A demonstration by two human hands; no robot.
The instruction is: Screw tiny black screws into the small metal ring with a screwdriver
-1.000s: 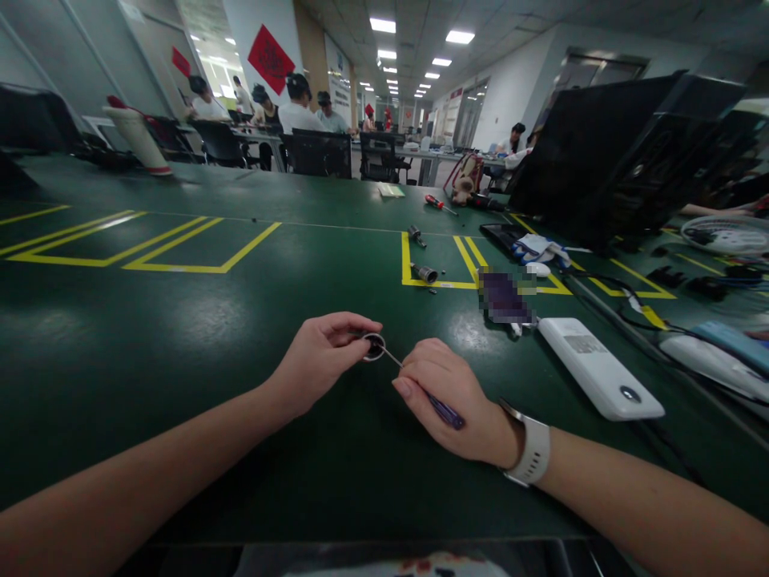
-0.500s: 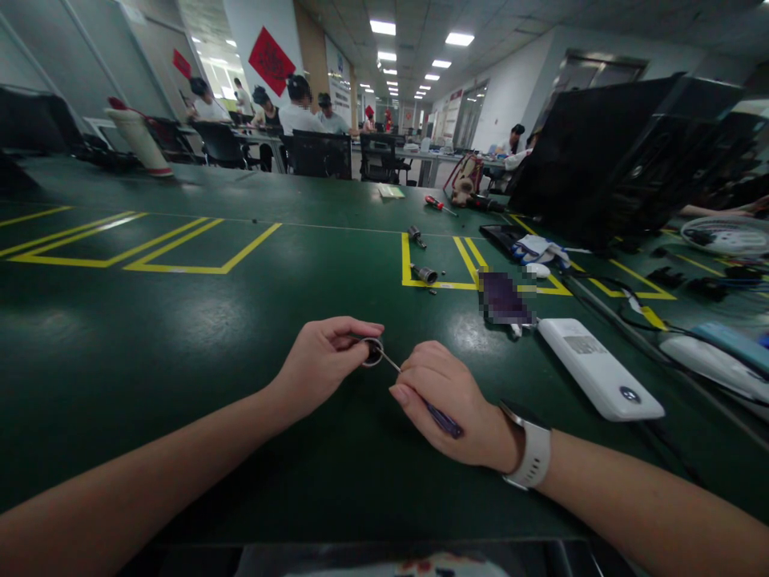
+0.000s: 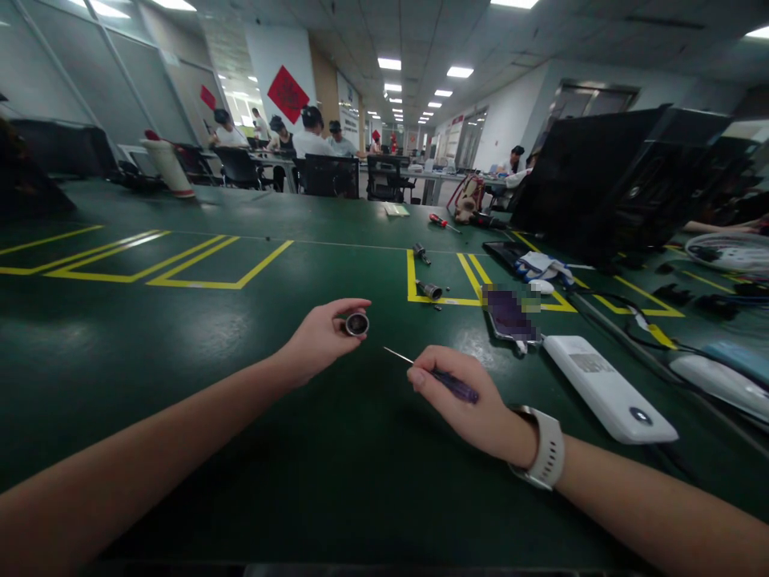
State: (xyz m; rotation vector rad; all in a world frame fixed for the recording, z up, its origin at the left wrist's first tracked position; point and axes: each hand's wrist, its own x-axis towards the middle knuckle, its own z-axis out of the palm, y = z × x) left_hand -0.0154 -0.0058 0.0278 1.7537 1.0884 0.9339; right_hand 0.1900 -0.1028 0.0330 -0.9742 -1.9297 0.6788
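My left hand (image 3: 317, 340) pinches a small round metal connector shell (image 3: 356, 324), its dark open end facing me, above the green table. To the right, my right hand (image 3: 453, 381) is closed around a screwdriver (image 3: 455, 386) with a dark purple handle. The thin shaft points left toward the connector shell, its tip apart from it. Beyond the hands, inside a yellow-taped box, lie a similar metal connector part (image 3: 431, 290) and another metal fitting (image 3: 421, 254), with a couple of tiny pieces nearby.
On the right are a phone (image 3: 510, 313), a white power bank (image 3: 609, 389) with cables, and gloves (image 3: 542, 267). A red screwdriver (image 3: 443, 222) lies farther back. A large black monitor (image 3: 613, 172) stands at the right; people sit at desks beyond.
The screwdriver tip has come out of the connector shell. My left hand has moved up and left with the shell; my right hand has shifted right with the screwdriver. The view has tilted up slightly.
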